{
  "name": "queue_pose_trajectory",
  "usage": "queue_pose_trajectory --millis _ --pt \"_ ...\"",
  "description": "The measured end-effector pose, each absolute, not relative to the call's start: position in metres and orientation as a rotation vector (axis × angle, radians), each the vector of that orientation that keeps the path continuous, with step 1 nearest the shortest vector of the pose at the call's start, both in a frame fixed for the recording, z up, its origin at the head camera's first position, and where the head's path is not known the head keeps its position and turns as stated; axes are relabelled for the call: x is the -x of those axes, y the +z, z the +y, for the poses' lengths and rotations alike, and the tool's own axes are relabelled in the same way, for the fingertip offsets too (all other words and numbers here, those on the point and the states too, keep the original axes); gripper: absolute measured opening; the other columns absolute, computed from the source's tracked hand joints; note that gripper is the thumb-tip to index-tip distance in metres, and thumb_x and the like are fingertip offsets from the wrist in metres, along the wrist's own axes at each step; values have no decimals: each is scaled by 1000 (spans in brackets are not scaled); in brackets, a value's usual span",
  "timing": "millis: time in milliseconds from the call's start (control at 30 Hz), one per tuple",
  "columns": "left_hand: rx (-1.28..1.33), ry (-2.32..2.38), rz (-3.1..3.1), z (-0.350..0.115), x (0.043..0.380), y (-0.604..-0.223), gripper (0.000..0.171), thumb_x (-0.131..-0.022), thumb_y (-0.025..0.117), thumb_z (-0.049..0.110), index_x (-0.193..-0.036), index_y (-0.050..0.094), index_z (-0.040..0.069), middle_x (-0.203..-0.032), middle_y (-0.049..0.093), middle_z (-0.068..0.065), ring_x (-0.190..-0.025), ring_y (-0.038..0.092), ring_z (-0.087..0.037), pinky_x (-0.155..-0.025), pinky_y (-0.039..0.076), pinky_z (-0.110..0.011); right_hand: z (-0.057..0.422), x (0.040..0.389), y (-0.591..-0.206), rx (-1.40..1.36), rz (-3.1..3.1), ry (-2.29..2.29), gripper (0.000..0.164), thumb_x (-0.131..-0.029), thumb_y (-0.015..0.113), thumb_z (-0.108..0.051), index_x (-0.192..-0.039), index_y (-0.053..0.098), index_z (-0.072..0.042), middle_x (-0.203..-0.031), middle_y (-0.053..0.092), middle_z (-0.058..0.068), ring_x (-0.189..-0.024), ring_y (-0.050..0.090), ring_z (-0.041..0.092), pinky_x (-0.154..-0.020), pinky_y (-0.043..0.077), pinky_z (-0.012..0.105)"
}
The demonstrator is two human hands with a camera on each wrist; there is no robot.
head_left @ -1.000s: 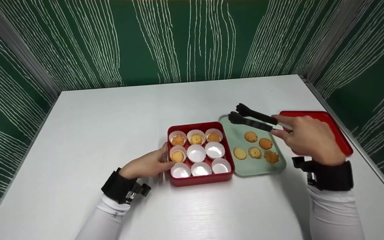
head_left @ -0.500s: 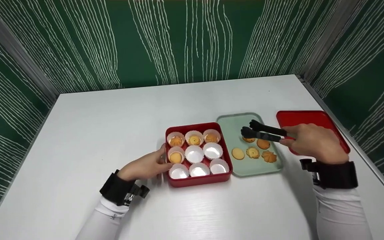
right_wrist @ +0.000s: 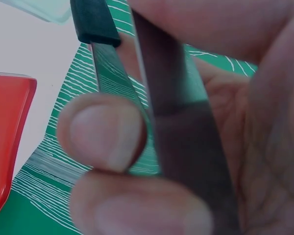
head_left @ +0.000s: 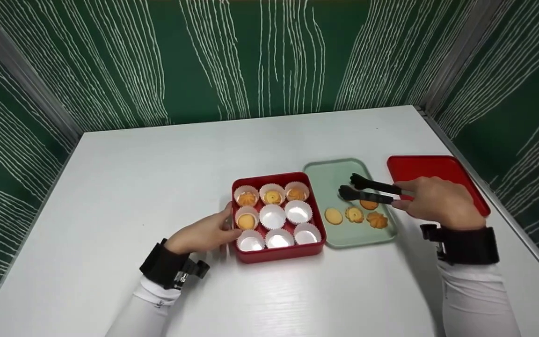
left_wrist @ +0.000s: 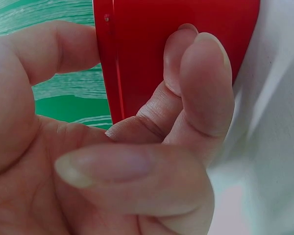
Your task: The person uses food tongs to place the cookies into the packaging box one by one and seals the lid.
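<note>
Black tongs [head_left: 378, 186], pinched by the right hand [head_left: 442, 202], are hovering tips apart over the green tray [head_left: 328, 175] of cookies [head_left: 377, 220], while the left hand [head_left: 204, 231] is gripping the red box [head_left: 276, 254] at its left rim.

Square red box [head_left: 279, 255]: seated flat on the white surface [head_left: 157, 187], open side up, directly beside the green tray [head_left: 330, 178]. The left grip [head_left: 206, 231] touches its left wall. Nine white pleated cups [head_left: 273, 216] stand inside, three by three. Three cups in the far row each hold a cookie; the middle row's left cup holds a rounded, smooth one [head_left: 246, 221].

Tongs [head_left: 372, 197]: black ends, metal arms, held in the right grip [head_left: 442, 201], arms parted, ends over the tray.

Tray cookies: one oval [head_left: 333, 216], one wavy-edged [head_left: 354, 215], one fluted [head_left: 377, 220], one partly covered by the tongs [head_left: 368, 205].
</note>
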State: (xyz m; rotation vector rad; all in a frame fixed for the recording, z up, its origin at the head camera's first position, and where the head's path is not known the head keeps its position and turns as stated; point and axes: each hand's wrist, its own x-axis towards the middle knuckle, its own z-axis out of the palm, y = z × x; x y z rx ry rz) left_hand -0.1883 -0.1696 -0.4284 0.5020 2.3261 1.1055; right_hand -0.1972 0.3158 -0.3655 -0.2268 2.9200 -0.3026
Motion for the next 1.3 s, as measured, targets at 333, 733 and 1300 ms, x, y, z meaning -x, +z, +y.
queue_pose_trajectory --millis 333,733,1300 --pt "-508 1120 2317 -169 188 -428 87 -105 63 26 -168 7 4 -127 64 -12 -66 59 -21 -64 50 -33 312 199 -368 201 2954 -301 55 -94 75 -32 -142 65 -7 -93 70 14 -88 58 37 -55 48 41" --pt "-502 1088 2332 -170 187 -426 87 -105 63 25 -166 6 -2 -79 58 -3 -61 53 -15 -59 45 -29 312 199 -365 181 2986 -278 53 -95 72 -36 -141 67 -10 -86 68 8 -82 57 32 -51 44 39" --pt "-478 1104 2312 -169 187 -426 88 -106 63 25 -167 5 1 -82 63 -7 -62 56 -19 -59 46 -30 305 188 -350 243 3102 -332 54 -96 74 -37 -145 65 -17 -73 64 3 -78 59 32 -55 45 41"
